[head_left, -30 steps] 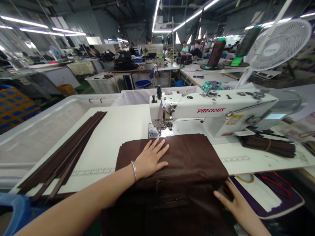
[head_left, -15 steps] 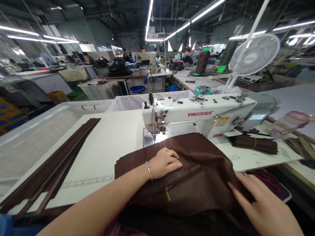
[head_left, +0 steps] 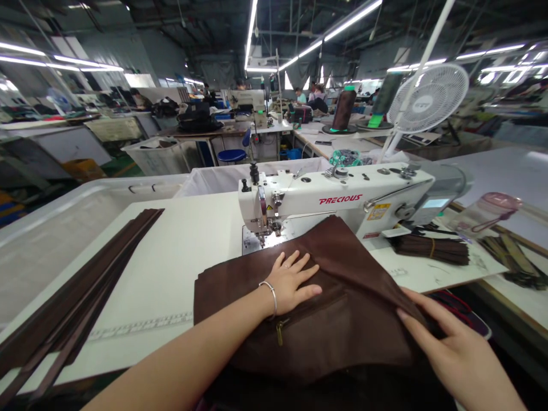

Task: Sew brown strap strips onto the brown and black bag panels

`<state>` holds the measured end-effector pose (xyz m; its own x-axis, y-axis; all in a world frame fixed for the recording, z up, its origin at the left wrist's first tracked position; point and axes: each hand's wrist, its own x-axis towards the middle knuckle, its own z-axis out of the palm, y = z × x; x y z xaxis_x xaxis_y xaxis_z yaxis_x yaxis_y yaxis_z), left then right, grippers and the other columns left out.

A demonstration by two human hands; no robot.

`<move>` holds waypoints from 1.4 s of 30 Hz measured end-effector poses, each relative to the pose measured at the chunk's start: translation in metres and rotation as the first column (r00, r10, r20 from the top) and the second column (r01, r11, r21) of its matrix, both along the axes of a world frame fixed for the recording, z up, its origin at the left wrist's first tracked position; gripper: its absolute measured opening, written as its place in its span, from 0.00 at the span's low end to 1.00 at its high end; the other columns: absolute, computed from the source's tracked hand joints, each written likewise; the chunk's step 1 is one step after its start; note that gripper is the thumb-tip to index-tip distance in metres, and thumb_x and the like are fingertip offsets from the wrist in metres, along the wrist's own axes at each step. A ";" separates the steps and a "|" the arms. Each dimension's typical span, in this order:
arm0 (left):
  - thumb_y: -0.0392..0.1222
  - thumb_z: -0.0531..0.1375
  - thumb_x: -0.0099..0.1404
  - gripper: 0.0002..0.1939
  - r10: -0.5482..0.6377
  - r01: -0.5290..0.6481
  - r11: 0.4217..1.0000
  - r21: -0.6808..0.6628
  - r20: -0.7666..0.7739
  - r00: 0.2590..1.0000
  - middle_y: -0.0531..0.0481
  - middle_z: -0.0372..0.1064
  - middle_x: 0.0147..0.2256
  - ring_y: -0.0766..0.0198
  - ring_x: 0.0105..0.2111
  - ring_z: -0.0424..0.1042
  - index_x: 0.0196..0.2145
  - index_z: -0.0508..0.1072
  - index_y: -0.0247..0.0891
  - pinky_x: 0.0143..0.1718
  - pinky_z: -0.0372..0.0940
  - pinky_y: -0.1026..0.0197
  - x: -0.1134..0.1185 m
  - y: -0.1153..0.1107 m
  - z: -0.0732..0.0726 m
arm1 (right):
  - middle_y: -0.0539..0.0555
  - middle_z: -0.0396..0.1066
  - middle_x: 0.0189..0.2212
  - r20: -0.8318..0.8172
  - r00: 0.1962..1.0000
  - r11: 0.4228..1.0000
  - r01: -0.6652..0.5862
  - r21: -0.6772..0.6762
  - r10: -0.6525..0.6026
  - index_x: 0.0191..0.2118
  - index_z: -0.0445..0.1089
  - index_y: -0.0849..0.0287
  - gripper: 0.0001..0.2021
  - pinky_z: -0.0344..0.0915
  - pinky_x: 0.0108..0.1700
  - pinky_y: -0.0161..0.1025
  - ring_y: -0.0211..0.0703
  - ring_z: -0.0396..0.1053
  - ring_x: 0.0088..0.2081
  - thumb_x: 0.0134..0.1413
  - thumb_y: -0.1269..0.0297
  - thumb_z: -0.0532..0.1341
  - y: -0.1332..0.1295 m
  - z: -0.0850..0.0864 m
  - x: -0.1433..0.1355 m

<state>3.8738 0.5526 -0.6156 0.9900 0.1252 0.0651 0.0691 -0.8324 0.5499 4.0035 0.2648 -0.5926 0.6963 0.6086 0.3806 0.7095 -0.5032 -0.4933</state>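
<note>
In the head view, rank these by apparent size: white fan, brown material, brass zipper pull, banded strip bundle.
1. Brown material
2. White fan
3. Banded strip bundle
4. Brass zipper pull

The fan sits farther back, so its true size is unsure.

The leathery piece point(head_left: 363, 337) toward 5 o'clock is plain dark brown, its zip pull point(head_left: 279, 333) brass-coloured. The sewing machine point(head_left: 300, 193) is white, with red lettering point(head_left: 340, 200) and a yellow label point(head_left: 378, 212). The tabletop point(head_left: 192, 240) is off-white, crossed by a grey ruler pattern point(head_left: 141, 325); the strips point(head_left: 81, 282) at 8 o'clock are dark brown. The bottle lid point(head_left: 500, 200) at 3 o'clock is pink.
</note>
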 end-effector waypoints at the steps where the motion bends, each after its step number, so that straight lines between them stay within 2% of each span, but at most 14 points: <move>1: 0.64 0.47 0.67 0.28 0.009 -0.009 0.996 -0.085 -0.001 1.000 0.49 0.46 0.65 0.48 0.66 0.38 0.59 0.61 0.51 0.63 0.26 0.35 0.006 0.002 0.000 | 0.51 0.71 0.46 0.089 0.992 0.995 -0.083 -0.047 0.087 0.56 0.63 0.49 0.19 0.72 0.39 0.35 0.45 0.72 0.43 0.59 0.58 0.55 0.003 -0.001 -0.009; 6: 0.62 0.47 0.67 0.28 0.161 -0.116 0.900 -0.421 0.072 0.984 0.43 0.63 0.57 0.48 0.61 0.55 0.52 0.70 0.41 0.64 0.35 0.37 0.030 0.002 -0.001 | 0.54 0.70 0.34 0.277 0.753 0.773 -0.446 -0.452 0.597 0.60 0.60 0.59 0.31 0.71 0.30 0.34 0.41 0.70 0.29 0.48 0.78 0.50 0.042 -0.008 -0.074; 10: 0.63 0.52 0.64 0.31 0.292 -0.156 0.839 -0.521 0.191 0.937 0.41 0.65 0.54 0.52 0.55 0.63 0.54 0.64 0.36 0.59 0.55 0.48 0.028 0.003 -0.003 | 0.58 0.71 0.34 0.351 0.726 0.777 -0.396 -0.489 0.591 0.53 0.66 0.65 0.29 0.73 0.29 0.37 0.43 0.70 0.29 0.41 0.80 0.49 0.049 -0.010 -0.079; 14: 0.65 0.38 0.68 0.34 0.318 -0.120 0.808 -0.577 0.256 0.913 0.40 0.67 0.50 0.54 0.53 0.65 0.49 0.67 0.34 0.58 0.57 0.50 0.022 0.008 0.000 | 0.61 0.70 0.37 0.382 0.760 0.808 -0.307 -0.503 0.526 0.56 0.64 0.66 0.32 0.73 0.29 0.36 0.43 0.71 0.30 0.41 0.82 0.48 0.039 -0.011 -0.067; 16: 0.68 0.43 0.65 0.35 0.284 -0.080 0.810 -0.581 0.270 0.920 0.40 0.67 0.49 0.53 0.52 0.66 0.48 0.67 0.34 0.57 0.57 0.50 0.021 0.007 0.004 | 0.59 0.70 0.38 0.333 0.761 0.771 -0.325 -0.547 0.557 0.57 0.63 0.64 0.34 0.72 0.29 0.35 0.41 0.71 0.29 0.39 0.83 0.49 0.041 -0.014 -0.068; 20: 0.71 0.60 0.51 0.41 0.244 -0.081 0.869 -0.489 0.279 0.929 0.39 0.64 0.52 0.48 0.53 0.63 0.50 0.65 0.35 0.57 0.57 0.48 0.021 -0.004 0.011 | 0.56 0.71 0.36 0.268 0.733 0.698 -0.371 -0.613 0.625 0.55 0.67 0.64 0.35 0.71 0.26 0.34 0.40 0.70 0.25 0.34 0.83 0.50 0.058 -0.018 -0.080; 22: 0.68 0.61 0.53 0.37 0.244 -0.130 0.921 -0.366 0.284 0.927 0.40 0.64 0.52 0.49 0.53 0.62 0.50 0.64 0.36 0.56 0.57 0.49 0.020 -0.008 0.011 | 0.55 0.71 0.36 0.241 0.729 0.684 -0.399 -0.611 0.640 0.54 0.67 0.63 0.35 0.71 0.25 0.34 0.41 0.71 0.25 0.34 0.82 0.51 0.064 -0.014 -0.081; 26: 0.49 0.47 0.71 0.17 0.123 -0.108 0.991 -0.078 0.210 0.970 0.46 0.69 0.47 0.57 0.47 0.65 0.47 0.69 0.40 0.53 0.58 0.52 0.017 -0.002 0.005 | 0.54 0.71 0.46 0.132 0.829 0.782 -0.444 -0.437 0.544 0.56 0.64 0.56 0.32 0.74 0.37 0.36 0.43 0.74 0.38 0.40 0.76 0.51 0.044 0.005 -0.055; 29: 0.44 0.52 0.68 0.17 0.028 -0.035 0.999 0.038 0.157 0.987 0.49 0.63 0.56 0.53 0.50 0.61 0.53 0.68 0.47 0.53 0.55 0.46 0.021 0.007 -0.001 | 0.52 0.67 0.54 0.101 0.969 0.956 -0.199 -0.215 0.224 0.59 0.58 0.50 0.27 0.71 0.47 0.40 0.46 0.68 0.52 0.51 0.67 0.51 0.010 0.013 -0.020; 31: 0.46 0.54 0.67 0.20 -0.002 -0.009 0.996 0.087 0.121 0.993 0.50 0.58 0.59 0.49 0.51 0.58 0.56 0.65 0.52 0.53 0.54 0.41 0.028 0.010 -0.003 | 0.50 0.66 0.55 -0.004 0.996 0.983 -0.094 -0.157 0.094 0.61 0.56 0.50 0.27 0.71 0.48 0.41 0.48 0.65 0.54 0.54 0.64 0.51 -0.006 0.011 -0.005; 33: 0.49 0.54 0.67 0.20 -0.009 0.001 0.997 0.076 0.101 0.995 0.49 0.60 0.57 0.47 0.51 0.58 0.56 0.66 0.53 0.53 0.53 0.40 0.040 0.010 -0.003 | 0.50 0.63 0.57 -0.084 0.989 0.981 -0.130 -0.142 0.119 0.63 0.53 0.51 0.30 0.68 0.52 0.42 0.48 0.63 0.57 0.53 0.65 0.52 -0.009 0.006 -0.005; 35: 0.51 0.53 0.67 0.18 -0.001 0.000 1.000 0.015 0.111 0.994 0.48 0.62 0.54 0.48 0.51 0.59 0.53 0.69 0.51 0.54 0.53 0.41 0.051 0.009 -0.002 | 0.52 0.60 0.59 -0.121 0.957 0.943 -0.283 -0.174 0.265 0.65 0.51 0.52 0.34 0.64 0.56 0.43 0.48 0.60 0.58 0.49 0.69 0.52 0.002 0.001 -0.019; 38: 0.52 0.47 0.70 0.21 -0.001 0.012 0.997 -0.082 0.134 0.991 0.47 0.66 0.51 0.53 0.50 0.64 0.49 0.73 0.44 0.55 0.57 0.49 0.059 0.009 0.001 | 0.56 0.63 0.57 -0.198 0.856 0.771 -0.516 -0.374 0.477 0.66 0.48 0.52 0.45 0.68 0.51 0.44 0.51 0.67 0.53 0.36 0.76 0.52 0.030 -0.010 -0.049; 42: 0.50 0.42 0.72 0.23 0.060 -0.022 0.971 -0.237 0.155 0.986 0.45 0.71 0.47 0.59 0.46 0.70 0.51 0.70 0.35 0.50 0.64 0.59 0.053 0.019 0.003 | 0.61 0.67 0.52 -0.209 0.833 0.641 -0.533 -0.553 0.512 0.67 0.45 0.55 0.49 0.73 0.41 0.44 0.53 0.74 0.40 0.31 0.79 0.53 0.052 -0.027 -0.073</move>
